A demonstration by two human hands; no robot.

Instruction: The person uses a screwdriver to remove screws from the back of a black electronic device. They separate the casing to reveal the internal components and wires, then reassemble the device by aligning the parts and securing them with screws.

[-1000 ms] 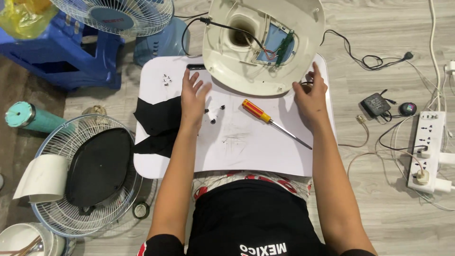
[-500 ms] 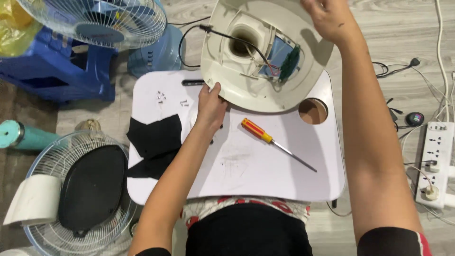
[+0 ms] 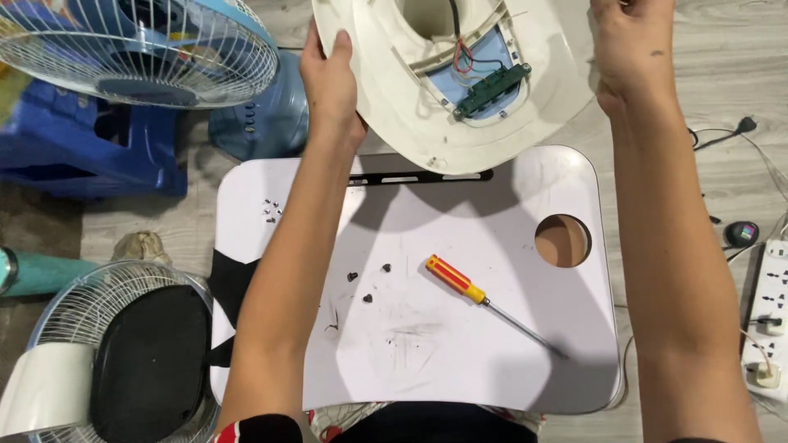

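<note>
I hold a cream plastic fan base (image 3: 402, 98), turned upside down and lifted above the far edge of a white lap table (image 3: 427, 361). My left hand (image 3: 328, 78) grips its left rim and my right hand (image 3: 628, 49) grips its right rim. Inside the base a green circuit board (image 3: 491, 89) and red and black wires show. On the table lie a red and yellow screwdriver (image 3: 484, 302), three dark screws (image 3: 368, 283) near my left forearm, and several small screws (image 3: 271, 210) at the far left corner.
A fan guard with a dark plate (image 3: 123, 353) lies on the floor at left, beside a white tape roll (image 3: 45, 390). Another fan grille (image 3: 139, 45) rests over a blue stool (image 3: 82, 148). A power strip (image 3: 767, 320) and cables lie at right. The table has a round hole (image 3: 562, 240).
Both hands left the table and took the fan base by its rims, lifting it off the table and away from me. The screwdriver and screws stayed where they were.
</note>
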